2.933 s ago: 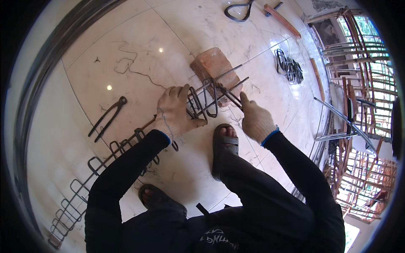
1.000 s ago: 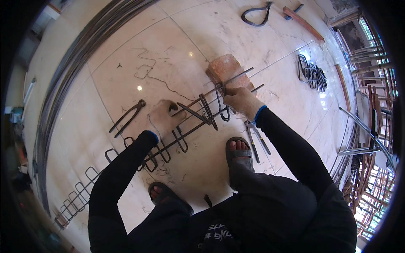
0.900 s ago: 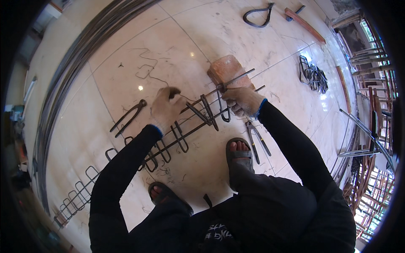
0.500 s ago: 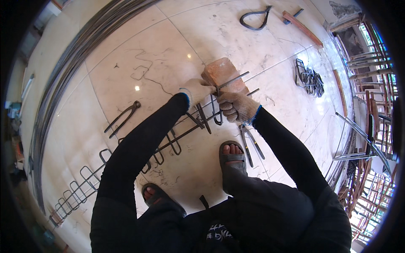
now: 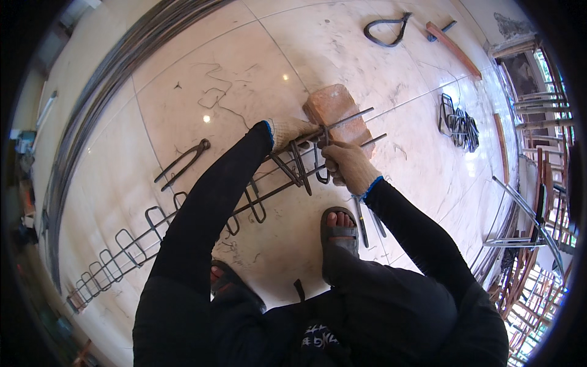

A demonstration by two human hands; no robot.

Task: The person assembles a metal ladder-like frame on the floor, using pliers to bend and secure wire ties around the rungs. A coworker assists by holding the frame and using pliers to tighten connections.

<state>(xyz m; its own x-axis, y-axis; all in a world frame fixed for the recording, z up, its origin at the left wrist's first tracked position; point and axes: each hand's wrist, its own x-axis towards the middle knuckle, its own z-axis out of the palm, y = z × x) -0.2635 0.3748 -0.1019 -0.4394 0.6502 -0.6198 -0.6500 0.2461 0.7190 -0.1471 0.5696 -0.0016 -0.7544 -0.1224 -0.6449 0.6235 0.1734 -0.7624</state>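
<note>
In front of me a long rebar cage, two thin steel bars threaded through rectangular stirrups, slants across the floor from lower left to upper right. Its upper end rests on a reddish brick. My left hand, in a cream knit glove, is closed on the upper bar just left of the brick; its fingertips are partly hidden. My right hand, gloved alike, is closed with its fingers at a stirrup near that end. Several stirrups stand bunched beside my left hand.
Pincers lie left of the cage; another handled tool lies partly under my right arm. A pile of stirrups, a wooden strip and a bent black loop lie beyond. Long bars curve along the left.
The hands have drawn slightly apart, and the stirrup between them now shows. My right hand has turned so its back faces up. The whole view has shifted a little.
</note>
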